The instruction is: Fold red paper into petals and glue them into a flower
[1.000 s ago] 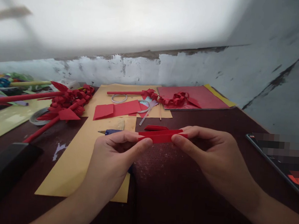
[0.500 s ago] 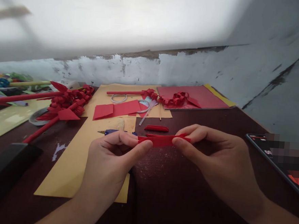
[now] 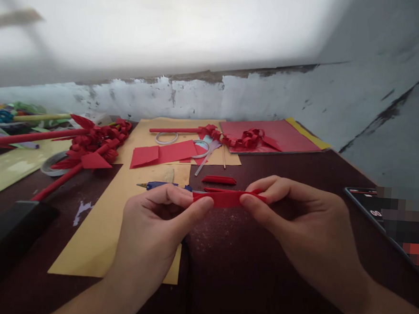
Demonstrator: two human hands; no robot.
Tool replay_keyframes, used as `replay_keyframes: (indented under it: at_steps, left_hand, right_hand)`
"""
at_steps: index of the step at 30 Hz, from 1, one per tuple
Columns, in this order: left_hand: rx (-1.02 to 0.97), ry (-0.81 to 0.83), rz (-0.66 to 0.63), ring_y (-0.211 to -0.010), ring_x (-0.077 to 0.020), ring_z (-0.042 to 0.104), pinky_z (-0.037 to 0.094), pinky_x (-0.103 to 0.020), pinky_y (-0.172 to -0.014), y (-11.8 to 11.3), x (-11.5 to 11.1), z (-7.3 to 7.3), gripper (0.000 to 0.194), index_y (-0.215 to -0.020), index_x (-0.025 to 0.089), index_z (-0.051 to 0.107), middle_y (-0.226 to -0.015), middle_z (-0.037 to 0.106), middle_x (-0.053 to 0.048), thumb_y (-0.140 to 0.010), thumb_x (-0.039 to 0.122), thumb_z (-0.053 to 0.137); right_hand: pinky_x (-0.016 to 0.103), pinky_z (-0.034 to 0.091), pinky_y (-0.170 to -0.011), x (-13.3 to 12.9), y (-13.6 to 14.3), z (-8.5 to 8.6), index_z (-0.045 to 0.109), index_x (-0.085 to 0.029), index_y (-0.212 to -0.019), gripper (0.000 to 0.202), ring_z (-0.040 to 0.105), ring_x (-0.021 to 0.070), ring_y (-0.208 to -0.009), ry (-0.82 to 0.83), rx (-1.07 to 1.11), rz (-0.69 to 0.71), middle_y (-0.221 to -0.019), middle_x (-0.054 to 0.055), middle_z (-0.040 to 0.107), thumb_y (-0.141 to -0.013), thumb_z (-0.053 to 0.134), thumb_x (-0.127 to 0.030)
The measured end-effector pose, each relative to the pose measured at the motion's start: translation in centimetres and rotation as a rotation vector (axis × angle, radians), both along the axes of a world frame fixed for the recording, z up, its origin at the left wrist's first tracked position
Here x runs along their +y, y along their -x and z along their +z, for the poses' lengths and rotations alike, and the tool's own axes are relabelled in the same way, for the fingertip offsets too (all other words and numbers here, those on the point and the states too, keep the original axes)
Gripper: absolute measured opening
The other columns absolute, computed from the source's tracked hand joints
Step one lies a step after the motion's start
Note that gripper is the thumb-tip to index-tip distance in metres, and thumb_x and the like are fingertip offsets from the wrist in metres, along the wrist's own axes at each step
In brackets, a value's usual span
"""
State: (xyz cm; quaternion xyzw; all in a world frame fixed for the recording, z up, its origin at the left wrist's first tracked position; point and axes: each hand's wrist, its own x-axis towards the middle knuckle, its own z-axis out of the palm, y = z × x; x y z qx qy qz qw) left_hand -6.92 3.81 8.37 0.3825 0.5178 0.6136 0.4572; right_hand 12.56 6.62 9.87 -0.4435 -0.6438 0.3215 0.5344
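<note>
Between my two hands a folded strip of red paper (image 3: 227,200) is held level above the dark table. Thumb and fingers of my left hand (image 3: 158,225) pinch its left end. My right hand (image 3: 298,225) pinches the right end, its thumb on the near face. Just beyond the strip lie folded red paper pieces (image 3: 219,179), one partly hidden behind it. A blue glue gun (image 3: 166,186) with a metal tip lies behind my left fingers, its rear part covered by the hand.
Tan card sheets (image 3: 92,244) lie under red paper pieces (image 3: 176,152) and tape rolls. Red paper flowers on stems (image 3: 95,142) fill the left, beside a black box (image 3: 13,239). A phone (image 3: 378,212) lies at right. Behind, a red paper chain (image 3: 250,138) rests before the wall.
Both hands stay nearly in place, still pinching the red strip. My right thumb has shifted very slightly left along it.
</note>
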Motion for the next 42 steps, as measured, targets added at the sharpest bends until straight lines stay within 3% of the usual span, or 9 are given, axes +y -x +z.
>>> replay_keyframes:
  at_steps: [26,42]
  left_hand:
    - [0.026,0.004,0.014,-0.058,-0.0105,0.064,0.05,-0.018,-0.053,-0.35,-0.5,0.49,0.028,-0.063,0.019,0.069,-0.065,0.072,0.001,-0.071,0.026,0.095]
    - [0.035,-0.012,0.055,-0.057,-0.011,0.063,0.051,-0.02,-0.053,-0.57,-0.59,0.72,0.029,-0.061,0.019,0.067,-0.065,0.071,0.001,-0.07,0.021,0.094]
  right_hand:
    - [0.017,0.06,-0.07,-0.32,0.03,-0.38,0.065,-0.022,-0.064,0.028,0.072,0.0123,-0.074,-0.043,-0.013,-0.028,-0.083,-0.003,0.077,-0.079,0.089,-0.021]
    - [0.029,0.065,-0.071,-0.47,0.35,-0.25,0.065,-0.024,-0.065,0.028,0.074,0.0188,-0.075,-0.021,-0.02,-0.055,-0.086,0.0,0.076,-0.081,0.088,-0.025]
